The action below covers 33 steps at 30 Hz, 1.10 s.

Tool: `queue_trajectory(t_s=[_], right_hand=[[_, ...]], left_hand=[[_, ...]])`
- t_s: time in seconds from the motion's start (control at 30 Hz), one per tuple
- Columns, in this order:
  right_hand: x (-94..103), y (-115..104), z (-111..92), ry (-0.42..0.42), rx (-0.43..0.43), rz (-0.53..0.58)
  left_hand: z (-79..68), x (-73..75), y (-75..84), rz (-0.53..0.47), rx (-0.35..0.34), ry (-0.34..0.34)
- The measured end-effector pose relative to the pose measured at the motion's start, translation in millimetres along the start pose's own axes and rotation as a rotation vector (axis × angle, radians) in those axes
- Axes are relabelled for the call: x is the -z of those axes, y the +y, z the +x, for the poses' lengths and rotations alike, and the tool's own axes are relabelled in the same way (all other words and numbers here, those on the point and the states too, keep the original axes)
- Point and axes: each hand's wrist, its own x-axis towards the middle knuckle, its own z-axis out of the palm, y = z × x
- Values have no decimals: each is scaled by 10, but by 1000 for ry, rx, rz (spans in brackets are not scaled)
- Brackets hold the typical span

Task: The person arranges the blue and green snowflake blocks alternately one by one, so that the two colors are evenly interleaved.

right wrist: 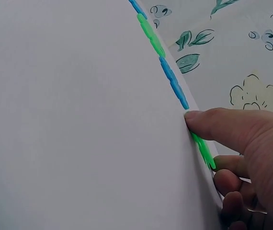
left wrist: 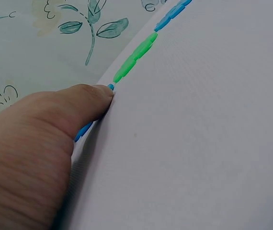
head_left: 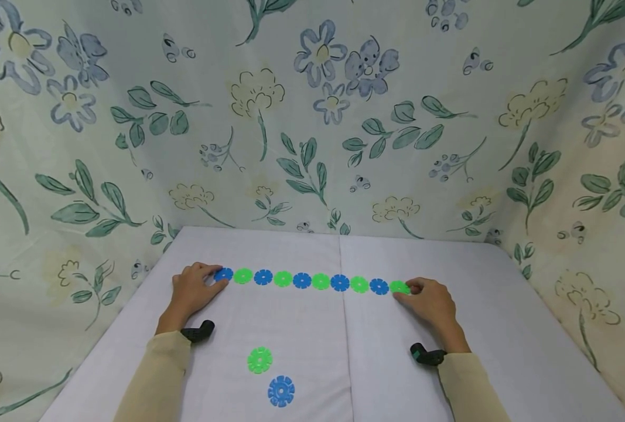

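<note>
Flat notched plastic discs, blue and green by turns, form a long row across the white-covered table. My left hand [head_left: 192, 289] is at the row's left end, thumb and fingers around the edges of a blue disc [head_left: 224, 274]. In the left wrist view the thumb [left wrist: 91, 98] covers part of that disc. At the right end my right hand [head_left: 431, 302] pinches a green disc [head_left: 399, 287] between thumb and fingers. The right wrist view shows the same green disc [right wrist: 203, 151] edge-on, with the thumb at its near side and a fingertip at its far end.
Nearer the front of the white table [head_left: 396, 387] lie a loose green disc [head_left: 260, 360] and a loose blue disc [head_left: 281, 391]. Floral cloth [head_left: 312, 146] hangs behind the table and along both sides. A crease runs front to back through the tablecloth.
</note>
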Motion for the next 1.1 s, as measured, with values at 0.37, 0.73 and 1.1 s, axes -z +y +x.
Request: queue_trajectory(t_s=[0.37, 0.73, 1.1], right_hand=[[-4, 9, 8, -2, 4, -6], [-2, -13, -2, -23, 1, -21], [19, -18, -13, -34, 10, -41]], left_hand=[[-1, 9, 10, -5, 7, 0], [-6, 10, 13, 1, 13, 5], [-8, 7, 14, -6, 7, 8]])
